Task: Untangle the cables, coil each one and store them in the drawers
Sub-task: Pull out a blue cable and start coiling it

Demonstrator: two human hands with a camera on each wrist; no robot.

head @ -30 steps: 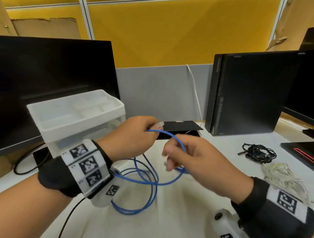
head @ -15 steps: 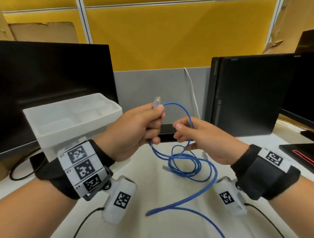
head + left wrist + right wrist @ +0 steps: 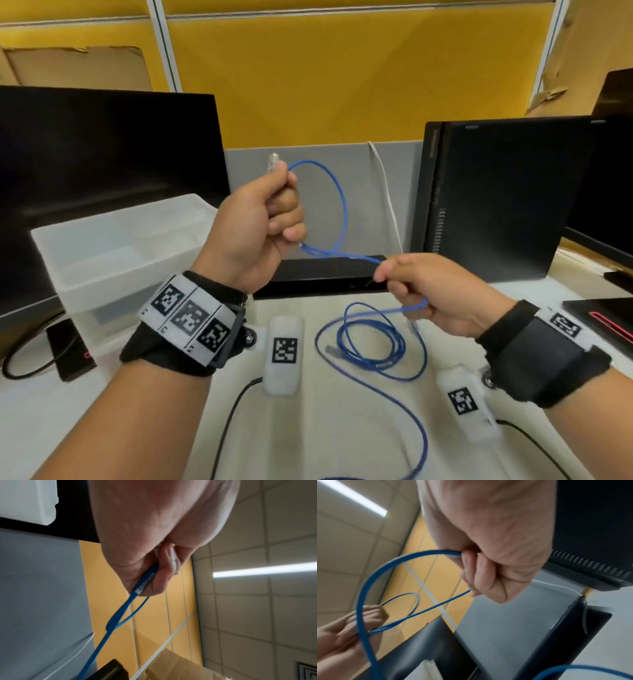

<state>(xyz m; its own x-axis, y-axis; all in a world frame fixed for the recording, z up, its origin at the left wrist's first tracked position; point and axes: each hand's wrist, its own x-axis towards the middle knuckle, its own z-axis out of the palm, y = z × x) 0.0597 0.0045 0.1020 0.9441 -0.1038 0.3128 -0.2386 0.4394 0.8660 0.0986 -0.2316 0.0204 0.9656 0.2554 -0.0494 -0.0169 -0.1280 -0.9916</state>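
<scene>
Blue cable [image 3: 343,205] loop now raised higher in left hand [image 3: 257,226].

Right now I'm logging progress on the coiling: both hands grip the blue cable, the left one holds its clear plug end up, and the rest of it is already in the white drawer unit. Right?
Not quite. The left hand and right hand do grip the blue cable, plug end up, but the rest lies in loose loops on the table, not in the white drawer unit. The head view shows it.

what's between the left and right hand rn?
A short run of blue cable stretches from the left hand to the right hand, with a loop above it. Nothing else. The head view shows it.
</scene>
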